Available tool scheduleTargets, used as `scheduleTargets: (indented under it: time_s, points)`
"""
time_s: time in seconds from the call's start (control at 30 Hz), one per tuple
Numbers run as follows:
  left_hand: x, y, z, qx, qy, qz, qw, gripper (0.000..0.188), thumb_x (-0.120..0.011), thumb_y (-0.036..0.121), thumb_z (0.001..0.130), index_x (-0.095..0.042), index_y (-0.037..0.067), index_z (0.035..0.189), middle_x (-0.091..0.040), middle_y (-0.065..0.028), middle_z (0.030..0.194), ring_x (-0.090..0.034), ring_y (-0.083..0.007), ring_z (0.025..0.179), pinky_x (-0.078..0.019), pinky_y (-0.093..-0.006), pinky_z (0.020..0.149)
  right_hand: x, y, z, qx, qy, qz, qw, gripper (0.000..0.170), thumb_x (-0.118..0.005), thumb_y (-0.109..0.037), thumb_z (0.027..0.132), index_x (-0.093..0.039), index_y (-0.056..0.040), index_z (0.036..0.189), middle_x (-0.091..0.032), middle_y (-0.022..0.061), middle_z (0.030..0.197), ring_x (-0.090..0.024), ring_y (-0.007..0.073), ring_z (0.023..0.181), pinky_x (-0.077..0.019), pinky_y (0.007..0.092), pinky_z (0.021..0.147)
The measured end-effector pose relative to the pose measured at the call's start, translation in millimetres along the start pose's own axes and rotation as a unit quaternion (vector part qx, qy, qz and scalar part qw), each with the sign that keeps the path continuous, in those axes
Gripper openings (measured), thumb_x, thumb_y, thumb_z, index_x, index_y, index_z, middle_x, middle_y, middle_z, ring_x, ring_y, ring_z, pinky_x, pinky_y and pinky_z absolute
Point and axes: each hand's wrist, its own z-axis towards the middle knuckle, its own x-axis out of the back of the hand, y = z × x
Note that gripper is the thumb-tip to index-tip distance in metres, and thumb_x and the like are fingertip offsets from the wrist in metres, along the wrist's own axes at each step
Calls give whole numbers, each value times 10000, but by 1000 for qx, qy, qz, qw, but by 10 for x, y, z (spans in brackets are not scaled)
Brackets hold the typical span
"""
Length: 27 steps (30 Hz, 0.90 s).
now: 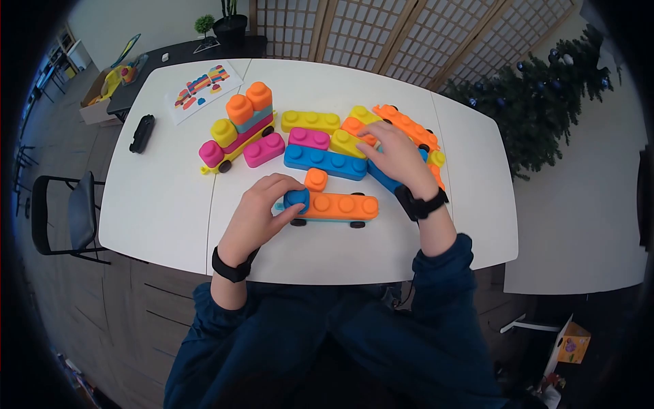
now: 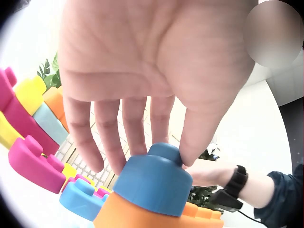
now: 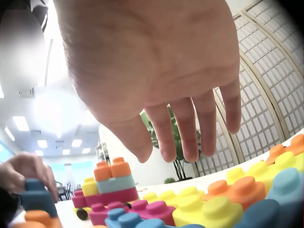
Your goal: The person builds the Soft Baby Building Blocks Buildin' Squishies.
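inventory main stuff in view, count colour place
table: 1, white, centre
long orange block: 1, orange, front
small blue block: 1, blue, on its left end
small orange block: 1, orange, behind long orange block
loose pink blocks: 2, pink, middle
other loose blocks: count unclear, mixed, middle and right
stacked toy: 1, multicoloured, left
orange wheeled toy: 1, orange, right
printed sheet: 1, white, back left
unidentified object: 1, black, left
chair: 1, black, left
plants: 2, green, back
screen: 1, white-and-brown, back
tree: 1, green, right
left hand: 1, bare, pinching small blue block
right hand: 1, bare, above blocks
wristbands: 2, black, worn
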Motion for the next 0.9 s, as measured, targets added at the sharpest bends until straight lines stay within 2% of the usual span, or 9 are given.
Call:
scheduleTargets:
  time_s: [0.07,0.17,0.3,0.4,0.5,0.6,0.7,0.8,0.9]
  points:
    - [-24,31,-7,18,12,2,1000,304,-789,37,809,-678,30,1092,-694,-110,1084,-668,-310,1002,-536,-373,889,-153,67,300,26,-8,-95,995,274,-713,-266,920,-712,-69,1111,-709,86,1116,-664,308,1068,-523,402,909]
    - [-13,48,-7,23,10,6,1000,303,-787,29,807,-677,36,1089,-695,-99,1074,-669,-293,993,-536,-354,842,-428,175,634,44,6,-185,982,276,-706,-288,918,-727,-102,1121,-710,79,1106,-665,295,1057,-507,426,913]
    - [-9,49,4,44,9,-12,999,286,-782,45,798,-678,49,1064,-683,-99,1053,-658,-324,993,-545,-392,867,-651,261,832,46,3,-235,971,220,-719,-275,898,-734,-110,1041,-706,79,1054,-654,281,1073,-464,462,937]
    - [-22,1,-2,26,10,-4,1000,307,-790,21,803,-679,42,1089,-687,-77,1068,-671,-255,967,-529,-325,788,-650,269,913,17,-43,-240,970,243,-727,-293,886,-726,-107,1042,-708,82,1066,-666,284,1049,-466,465,926]
    - [-18,2,0,32,2,-10,999,309,-789,17,800,-680,41,1089,-682,-73,1069,-671,-248,959,-532,-321,789,-586,249,927,-4,-67,-186,980,273,-736,-302,869,-714,-104,1056,-709,90,1056,-680,290,1019,-492,459,894]
    - [-26,1,9,28,3,-8,1000,310,-792,21,800,-680,43,1089,-680,-71,1064,-672,-244,957,-533,-319,787,-514,214,859,-31,-5,-98,995,292,-722,-296,874,-691,-82,1071,-718,82,1084,-698,290,978,-542,438,847]
    - [-23,30,14,46,7,-21,999,290,-792,40,784,-680,54,1051,-664,-89,1018,-658,-305,958,-544,-380,853,-388,189,714,-70,62,-18,995,272,-728,-244,859,-669,-65,1055,-722,87,1088,-715,277,952,-571,400,797]
    - [-24,4,6,45,5,-23,999,285,-793,41,796,-681,59,1057,-664,-79,1025,-669,-286,942,-557,-376,817,-217,156,434,-83,115,62,988,288,-722,-232,845,-656,-64,1069,-715,105,1056,-710,274,934,-561,399,786]
    - [-16,10,16,74,-18,-37,996,309,-781,5,816,-681,49,1104,-668,-57,1105,-691,-209,988,-601,-311,811,-63,65,44,-92,172,155,969,288,-741,-189,853,-640,-43,1079,-714,90,1046,-715,231,913,-565,346,782]
